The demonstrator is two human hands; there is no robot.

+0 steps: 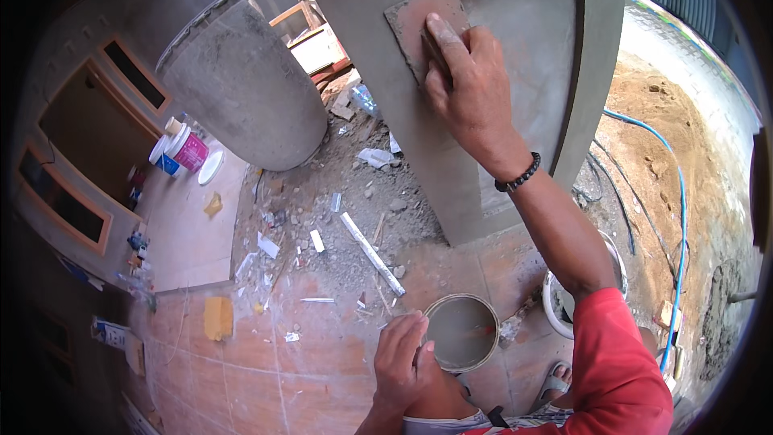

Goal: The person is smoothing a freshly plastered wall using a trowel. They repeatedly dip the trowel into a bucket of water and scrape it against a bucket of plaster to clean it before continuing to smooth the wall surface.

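Observation:
My right hand grips a flat reddish, cement-smeared float, pressing it on the upper left of a grey plastered panel with a recessed, curved-edged inset. My left hand is down at my bare knee, its fingers bent and pressed together; whether they hold anything is hidden. Right beside it stands a round container of grey, watery-looking mixture. A white bucket stands farther right, partly hidden by my right forearm.
A large grey concrete cylinder stands left, near paint tubs. Rubble and a white strip litter the ground ahead. A yellow block lies on the tiled floor. Blue hose and dark cables run along sand on the right.

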